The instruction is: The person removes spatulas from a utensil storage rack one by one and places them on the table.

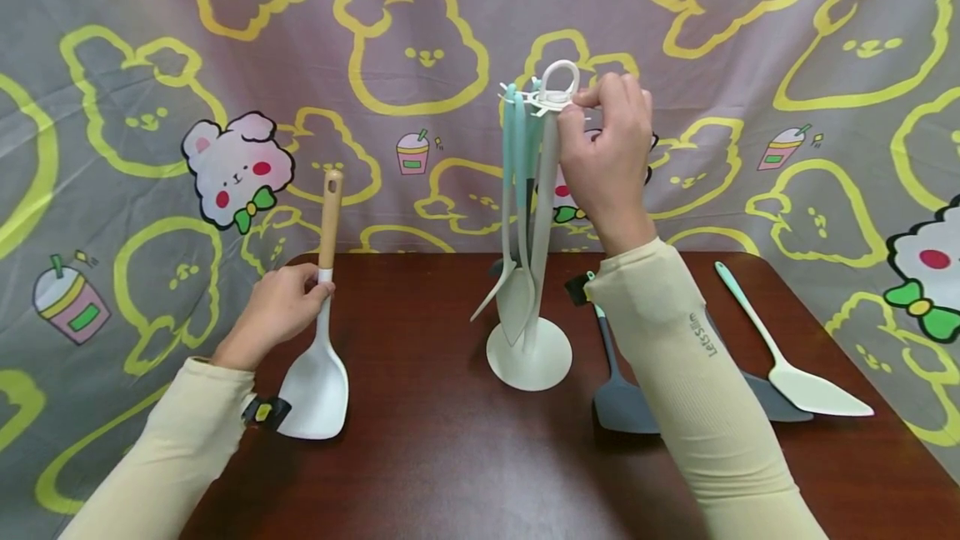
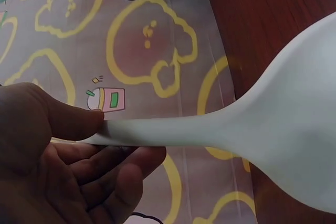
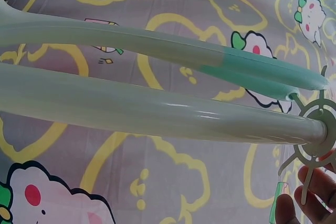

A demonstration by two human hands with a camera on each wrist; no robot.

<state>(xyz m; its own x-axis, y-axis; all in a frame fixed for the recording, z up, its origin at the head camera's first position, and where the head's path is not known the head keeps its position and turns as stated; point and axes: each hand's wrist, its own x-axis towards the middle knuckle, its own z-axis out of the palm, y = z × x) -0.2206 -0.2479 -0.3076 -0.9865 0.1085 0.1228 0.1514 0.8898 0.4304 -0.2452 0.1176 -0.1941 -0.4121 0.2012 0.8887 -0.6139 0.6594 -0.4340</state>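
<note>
My left hand [image 1: 273, 311] pinches a white spatula [image 1: 321, 390] at the white neck just below its wooden handle. The spatula stands upright, handle up, its broad blade low over the table; the left wrist view shows thumb and fingers round the neck [image 2: 168, 132]. My right hand [image 1: 611, 140] grips the hooked top ring of a white utensil stand [image 1: 546, 215], its fingers around a hook in the right wrist view. Several utensils with mint-green handles [image 1: 521, 148] hang on the stand's left side, among them a pale spoon [image 1: 517, 302].
Right of the stand, a grey spatula [image 1: 622, 402] lies on the brown table [image 1: 427, 440], partly behind my right sleeve. A pale turner [image 1: 813, 390] with a mint-green handle tip overlaps another grey utensil [image 1: 780, 407]. A patterned curtain [image 1: 450, 40] hangs behind the table.
</note>
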